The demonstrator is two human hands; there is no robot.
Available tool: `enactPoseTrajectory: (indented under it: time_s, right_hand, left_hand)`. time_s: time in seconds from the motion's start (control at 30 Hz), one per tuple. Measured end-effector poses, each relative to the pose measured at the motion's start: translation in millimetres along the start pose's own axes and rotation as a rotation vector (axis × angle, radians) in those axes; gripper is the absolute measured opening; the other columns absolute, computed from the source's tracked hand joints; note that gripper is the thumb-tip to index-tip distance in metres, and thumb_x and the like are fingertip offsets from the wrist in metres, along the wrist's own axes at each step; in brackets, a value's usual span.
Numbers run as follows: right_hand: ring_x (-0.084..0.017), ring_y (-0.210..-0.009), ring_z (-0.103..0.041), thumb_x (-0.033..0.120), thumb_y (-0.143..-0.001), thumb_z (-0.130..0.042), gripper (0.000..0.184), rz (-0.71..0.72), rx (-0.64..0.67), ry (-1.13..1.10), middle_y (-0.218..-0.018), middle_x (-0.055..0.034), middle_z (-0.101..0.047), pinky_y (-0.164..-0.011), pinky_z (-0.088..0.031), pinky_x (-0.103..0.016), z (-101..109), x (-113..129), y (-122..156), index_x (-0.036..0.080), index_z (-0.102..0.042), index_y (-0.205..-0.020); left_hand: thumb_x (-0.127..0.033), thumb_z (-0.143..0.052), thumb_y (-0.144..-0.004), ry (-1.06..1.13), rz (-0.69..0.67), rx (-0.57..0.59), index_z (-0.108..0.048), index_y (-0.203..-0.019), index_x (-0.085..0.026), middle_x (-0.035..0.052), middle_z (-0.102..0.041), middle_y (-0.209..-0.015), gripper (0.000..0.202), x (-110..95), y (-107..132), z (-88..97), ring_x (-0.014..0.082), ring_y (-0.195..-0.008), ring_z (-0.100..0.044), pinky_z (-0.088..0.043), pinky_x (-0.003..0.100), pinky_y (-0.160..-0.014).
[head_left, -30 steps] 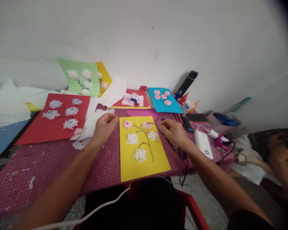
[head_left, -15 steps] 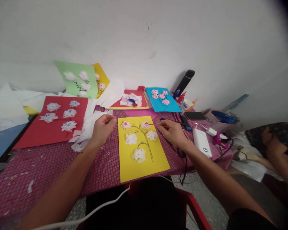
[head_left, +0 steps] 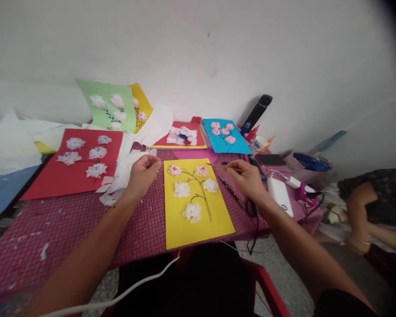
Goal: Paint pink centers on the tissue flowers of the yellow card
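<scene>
A yellow sheet (head_left: 198, 235) lies in front of me, with a drawn branch and several white crumpled-paper flowers. The two upper flowers, a left one (head_left: 174, 170) and a right one (head_left: 201, 171), carry red marks; the others look plain white. My right hand (head_left: 246, 176) pinches a thin paintbrush (head_left: 220, 166), its tip just above and right of the upper right flower, apart from it. Beside the sheet's upper left corner is my left hand (head_left: 144, 174), fingers pinched together; whatever they hold, if anything, is too small to make out.
White paper scraps with blue and red paint (head_left: 182, 136) lie on a red sheet behind. Around stand flower pictures on red (head_left: 49, 178), green (head_left: 82, 90) and blue paper (head_left: 214, 143). At right are a paper cup (head_left: 259, 144), a power bank (head_left: 280, 196) and a seated person (head_left: 363, 207).
My right hand has drawn back to the right, lifting the brush tip off the upper right flower. My left hand keeps its pinch beside the sheet. The view has shifted slightly.
</scene>
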State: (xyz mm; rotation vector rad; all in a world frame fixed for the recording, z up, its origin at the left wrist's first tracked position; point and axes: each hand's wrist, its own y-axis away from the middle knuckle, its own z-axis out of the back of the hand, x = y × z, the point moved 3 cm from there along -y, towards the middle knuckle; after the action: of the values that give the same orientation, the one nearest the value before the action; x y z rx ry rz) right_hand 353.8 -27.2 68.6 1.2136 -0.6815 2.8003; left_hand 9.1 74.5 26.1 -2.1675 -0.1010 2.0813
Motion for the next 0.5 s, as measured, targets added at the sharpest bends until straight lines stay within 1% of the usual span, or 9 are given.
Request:
enactPoseTrajectory:
  time_s: [0.1,0.17,0.23,0.33,0.4,0.5]
  right_hand:
    - [-0.021,-0.069,-0.068,0.036,-0.084,-0.068,0.017,-0.099,-0.043,-0.132,-0.079,-0.0042,-0.076,-0.062,-0.052,-0.031,3.7,3.6,-8.9,0.021,-0.075,-0.088]
    - [-0.018,-0.061,-0.062,0.037,-0.081,-0.070,0.018,-0.155,-0.063,-0.201,-0.070,-0.0023,-0.071,-0.055,-0.047,-0.029,1.6,6.9,-16.7,0.020,-0.074,-0.086]
    - [-0.015,-0.053,-0.054,0.037,-0.078,-0.070,0.018,-0.202,-0.082,-0.275,-0.063,0.0007,-0.064,-0.050,-0.041,-0.027,-4.9,8.5,-27.9,0.020,-0.073,-0.085]
    - [-0.013,-0.048,-0.047,0.036,-0.075,-0.068,0.018,-0.222,-0.097,-0.347,-0.057,0.0037,-0.057,-0.048,-0.036,-0.027,-22.8,6.4,-54.4,0.021,-0.071,-0.084]
    - [-0.014,-0.050,-0.048,0.034,-0.072,-0.066,0.017,-0.199,-0.112,-0.327,-0.059,0.0025,-0.059,-0.049,-0.036,-0.027,-38.2,2.5,-77.8,0.020,-0.070,-0.081]
    - [-0.017,-0.056,-0.053,0.030,-0.071,-0.061,0.017,-0.176,-0.084,-0.233,-0.065,-0.0008,-0.065,-0.052,-0.039,-0.029,-65.4,-4.5,-113.5,0.020,-0.072,-0.080]
  left_hand:
    - [-0.030,-0.077,-0.081,0.023,-0.016,-0.044,-0.067,-0.087,-0.021,-0.0035,-0.060,-0.068,0.015,-2.6,0.2,0.0,0.0090,-0.050,-0.046,-0.038,0.024,-0.045]
    - [-0.030,-0.077,-0.080,0.040,-0.026,-0.077,-0.066,-0.087,-0.020,-0.0033,-0.060,-0.069,0.016,-5.3,0.7,0.4,0.0088,-0.051,-0.046,-0.037,0.023,-0.045]
    - [-0.030,-0.077,-0.079,0.050,-0.032,-0.095,-0.066,-0.087,-0.020,-0.0039,-0.059,-0.067,0.016,-8.0,1.4,0.8,0.0086,-0.050,-0.044,-0.036,0.023,-0.044]
    - [-0.031,-0.076,-0.079,0.042,-0.019,-0.095,-0.065,-0.087,-0.020,-0.0051,-0.057,-0.065,0.017,-11.2,2.5,0.5,0.0085,-0.049,-0.044,-0.035,0.023,-0.044]
    - [-0.032,-0.076,-0.079,0.027,-0.005,-0.086,-0.065,-0.087,-0.020,-0.0053,-0.058,-0.065,0.018,-12.9,3.2,0.0,0.0087,-0.049,-0.045,-0.036,0.023,-0.045]
    - [-0.033,-0.075,-0.079,0.015,0.004,-0.078,-0.065,-0.087,-0.020,-0.0052,-0.058,-0.066,0.018,-14.3,3.6,0.2,0.0091,-0.050,-0.045,-0.036,0.023,-0.045]
